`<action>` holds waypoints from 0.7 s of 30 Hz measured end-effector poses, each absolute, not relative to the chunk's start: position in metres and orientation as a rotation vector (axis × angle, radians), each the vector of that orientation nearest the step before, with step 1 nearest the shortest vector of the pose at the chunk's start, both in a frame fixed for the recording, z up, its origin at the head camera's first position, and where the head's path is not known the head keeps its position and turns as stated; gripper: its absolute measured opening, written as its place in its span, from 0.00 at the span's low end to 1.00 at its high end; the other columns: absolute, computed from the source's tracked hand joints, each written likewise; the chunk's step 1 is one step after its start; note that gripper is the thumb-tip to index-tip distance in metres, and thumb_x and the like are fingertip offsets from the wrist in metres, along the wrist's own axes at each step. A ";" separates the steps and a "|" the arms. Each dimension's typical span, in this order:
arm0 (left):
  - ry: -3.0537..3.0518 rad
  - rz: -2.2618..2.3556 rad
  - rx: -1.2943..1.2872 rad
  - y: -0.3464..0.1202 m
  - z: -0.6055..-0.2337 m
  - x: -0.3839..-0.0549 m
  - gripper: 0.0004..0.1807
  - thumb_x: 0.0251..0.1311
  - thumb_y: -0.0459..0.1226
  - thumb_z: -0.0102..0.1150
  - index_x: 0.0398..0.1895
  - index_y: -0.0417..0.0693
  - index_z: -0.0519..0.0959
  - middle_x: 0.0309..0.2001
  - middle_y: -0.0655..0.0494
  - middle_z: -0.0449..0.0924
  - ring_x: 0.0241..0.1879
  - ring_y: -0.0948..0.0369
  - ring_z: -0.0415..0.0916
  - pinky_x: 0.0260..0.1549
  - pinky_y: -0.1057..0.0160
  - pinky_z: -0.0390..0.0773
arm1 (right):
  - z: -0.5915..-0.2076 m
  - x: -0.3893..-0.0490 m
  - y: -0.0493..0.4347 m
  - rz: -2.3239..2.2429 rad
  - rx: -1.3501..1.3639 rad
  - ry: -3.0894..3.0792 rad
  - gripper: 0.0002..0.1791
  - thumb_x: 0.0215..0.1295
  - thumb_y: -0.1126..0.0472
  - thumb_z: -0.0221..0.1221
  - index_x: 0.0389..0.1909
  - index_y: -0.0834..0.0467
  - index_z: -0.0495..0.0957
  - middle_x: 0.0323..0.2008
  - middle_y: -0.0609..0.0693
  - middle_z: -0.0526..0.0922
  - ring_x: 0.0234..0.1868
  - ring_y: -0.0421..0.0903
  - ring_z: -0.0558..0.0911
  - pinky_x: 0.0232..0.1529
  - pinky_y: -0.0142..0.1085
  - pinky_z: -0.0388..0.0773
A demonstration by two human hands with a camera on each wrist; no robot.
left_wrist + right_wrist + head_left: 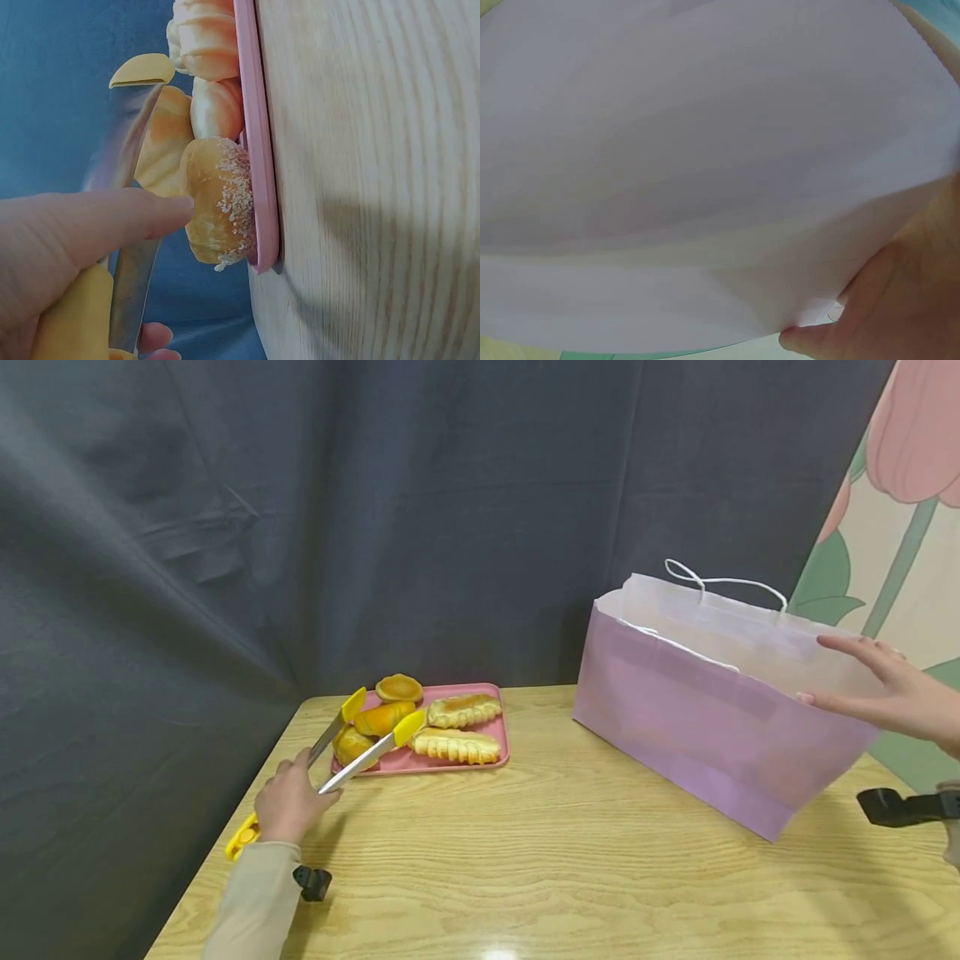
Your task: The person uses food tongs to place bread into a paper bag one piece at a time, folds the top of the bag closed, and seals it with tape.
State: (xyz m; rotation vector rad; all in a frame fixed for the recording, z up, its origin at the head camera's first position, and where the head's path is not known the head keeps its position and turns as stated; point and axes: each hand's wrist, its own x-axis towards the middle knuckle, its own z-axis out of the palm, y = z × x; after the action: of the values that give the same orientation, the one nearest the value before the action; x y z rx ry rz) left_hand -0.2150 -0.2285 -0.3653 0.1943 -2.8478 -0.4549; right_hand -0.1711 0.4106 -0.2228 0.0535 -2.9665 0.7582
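My left hand (291,800) grips a pair of tongs (362,766) with yellow tips. The spread tips stand over the left part of a pink tray (495,762), one on each side of an orange-brown bread roll (383,718). Nearest the thumb in the left wrist view is a bun with white crumbs (217,199). At the right, my right hand (892,693) is by the rim of a lilac paper bag (697,727), its thumb and fingers straight and spread apart. Pale bag paper (690,165) fills most of the right wrist view, the thumb at its edge.
A round bread (399,687) lies at the tray's back, and two ridged loaves (457,746) lie at its right. White cord handles (742,582) rise from the bag. Wooden tabletop (525,852) lies between tray and bag. A dark curtain (465,527) hangs behind.
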 end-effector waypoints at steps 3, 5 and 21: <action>-2.841 -0.446 0.198 -0.228 -0.366 -0.216 0.44 0.43 0.46 0.69 0.63 0.36 0.62 0.46 0.29 0.73 0.39 0.35 0.75 0.33 0.43 0.74 | -0.223 -0.171 0.412 0.760 0.049 -2.972 0.50 0.63 0.46 0.54 0.73 0.53 0.30 0.69 0.63 0.17 0.66 0.68 0.17 0.55 0.75 0.35; -2.842 -0.454 0.209 -0.227 -0.366 -0.217 0.43 0.43 0.46 0.69 0.62 0.37 0.62 0.46 0.29 0.73 0.38 0.35 0.76 0.32 0.43 0.74 | -0.223 -0.172 0.413 0.756 0.052 -2.968 0.50 0.63 0.46 0.55 0.73 0.53 0.31 0.70 0.64 0.19 0.67 0.68 0.18 0.55 0.75 0.36; -2.830 -0.492 0.244 -0.227 -0.367 -0.217 0.35 0.46 0.42 0.68 0.56 0.40 0.64 0.41 0.34 0.75 0.31 0.42 0.76 0.27 0.48 0.72 | -0.222 -0.170 0.411 0.735 0.046 -2.973 0.50 0.63 0.45 0.55 0.73 0.55 0.32 0.70 0.66 0.21 0.67 0.68 0.17 0.54 0.75 0.35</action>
State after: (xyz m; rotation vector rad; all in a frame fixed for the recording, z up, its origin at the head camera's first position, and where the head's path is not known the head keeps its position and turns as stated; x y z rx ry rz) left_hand -0.2173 -0.2266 -0.3673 0.2442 -2.8302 -0.4924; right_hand -0.1702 0.4110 -0.2219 0.0456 -2.9727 0.7353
